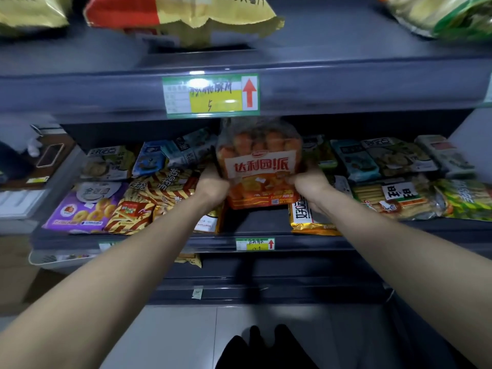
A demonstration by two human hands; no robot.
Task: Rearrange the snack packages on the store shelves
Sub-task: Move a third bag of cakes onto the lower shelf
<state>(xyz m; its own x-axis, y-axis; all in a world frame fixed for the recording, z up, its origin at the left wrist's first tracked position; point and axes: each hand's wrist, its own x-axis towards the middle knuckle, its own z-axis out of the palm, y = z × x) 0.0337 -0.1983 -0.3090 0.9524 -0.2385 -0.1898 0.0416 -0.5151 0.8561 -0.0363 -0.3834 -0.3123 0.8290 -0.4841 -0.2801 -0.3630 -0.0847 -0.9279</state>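
Observation:
A large orange snack package point(259, 166) with a white label panel stands upright at the middle of the middle shelf point(255, 230), its top reaching the underside of the shelf above. My left hand point(213, 186) grips its left edge and my right hand point(308, 183) grips its right edge. Below the package a bare dark strip of shelf shows. Left of it lie red-and-yellow striped packs point(149, 203) and a purple ring-snack bag point(85, 206). To the right lie a gold pack point(306, 217) and a biscuit-stick pack point(391, 198).
Teal and pale packages point(354, 158) fill the back row of the middle shelf. The upper shelf holds yellow and red bags point(183, 14) and a green bag point(458, 17). A price tag with a red arrow point(211, 95) hangs on the upper shelf edge. Lower shelves and grey floor lie below.

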